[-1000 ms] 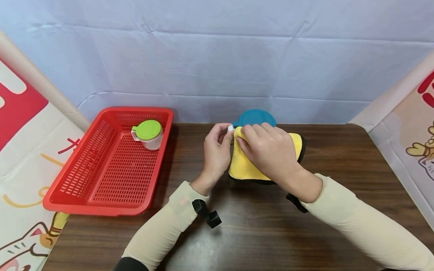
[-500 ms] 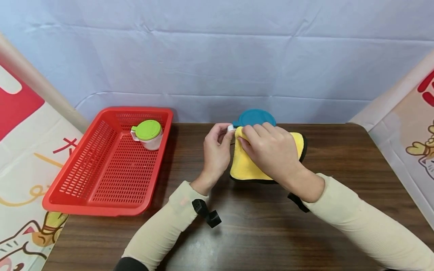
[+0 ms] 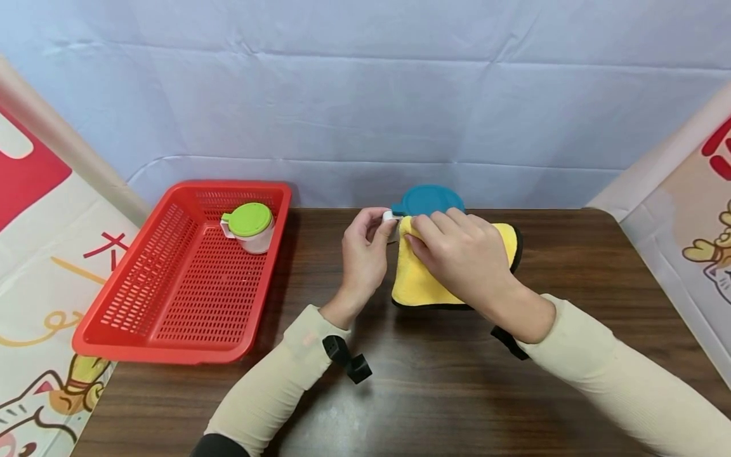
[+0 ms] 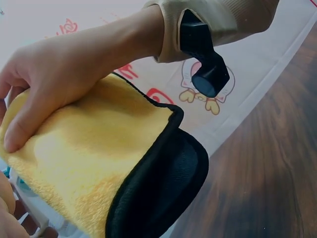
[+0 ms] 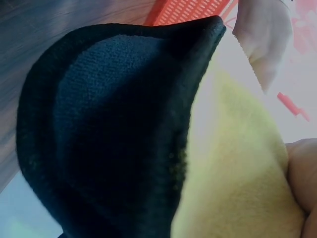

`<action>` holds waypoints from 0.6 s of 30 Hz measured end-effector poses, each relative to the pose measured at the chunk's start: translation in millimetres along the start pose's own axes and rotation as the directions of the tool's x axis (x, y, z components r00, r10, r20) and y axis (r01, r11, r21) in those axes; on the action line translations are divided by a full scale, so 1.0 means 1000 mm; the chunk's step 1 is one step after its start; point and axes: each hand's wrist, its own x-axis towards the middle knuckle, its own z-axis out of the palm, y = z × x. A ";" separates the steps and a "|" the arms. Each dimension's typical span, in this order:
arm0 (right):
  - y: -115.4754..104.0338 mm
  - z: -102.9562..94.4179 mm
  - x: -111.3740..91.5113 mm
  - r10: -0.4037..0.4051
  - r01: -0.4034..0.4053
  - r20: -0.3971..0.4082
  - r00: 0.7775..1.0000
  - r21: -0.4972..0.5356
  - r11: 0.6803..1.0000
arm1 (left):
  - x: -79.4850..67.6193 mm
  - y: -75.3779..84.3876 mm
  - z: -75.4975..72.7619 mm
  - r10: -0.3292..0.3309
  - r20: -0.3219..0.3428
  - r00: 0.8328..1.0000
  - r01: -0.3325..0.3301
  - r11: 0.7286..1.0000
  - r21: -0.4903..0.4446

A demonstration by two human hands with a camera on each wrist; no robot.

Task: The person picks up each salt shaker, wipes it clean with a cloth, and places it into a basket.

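At the table's far edge stands a seasoning jar with a blue lid [image 3: 429,200] and a white handle [image 3: 389,217]. My left hand [image 3: 367,254] pinches that handle between thumb and fingers. My right hand [image 3: 465,254] grips a yellow cloth [image 3: 419,279] with black edging, held up against the front of the jar, so most of the jar's body is hidden. In the left wrist view, the right thumb presses into the yellow cloth [image 4: 74,153] near its top. The right wrist view is mostly filled by the cloth's dark grey side [image 5: 114,114].
A red perforated basket [image 3: 251,317] stands on the left of the wooden table [image 3: 434,387]. Inside it, near the back right corner, sits a similar jar with a green lid [image 3: 250,219]. A pale blue curtain [image 3: 365,114] hangs right behind the table.
My right hand and the cloth have shifted slightly to the right, showing a little more of the jar's side beside the handle. The left hand keeps its hold, nearly still.
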 end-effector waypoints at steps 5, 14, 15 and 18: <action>0.004 -0.003 -0.003 -0.027 0.027 0.006 1.000 0.012 1.000 | -0.001 0.000 -0.002 -0.004 0.013 1.000 0.004 1.000 -0.002; 0.015 -0.008 -0.009 -0.106 0.105 0.010 0.994 0.058 0.993 | 0.000 -0.001 -0.003 0.008 0.005 1.000 -0.008 1.000 0.012; 0.017 -0.008 -0.010 -0.111 0.109 0.012 0.994 0.068 0.992 | 0.000 -0.001 -0.003 0.008 0.003 1.000 -0.008 1.000 0.012; 0.023 -0.011 -0.014 -0.115 0.113 0.018 0.993 0.090 0.989 | 0.000 -0.001 -0.004 0.005 0.003 1.000 -0.005 1.000 0.016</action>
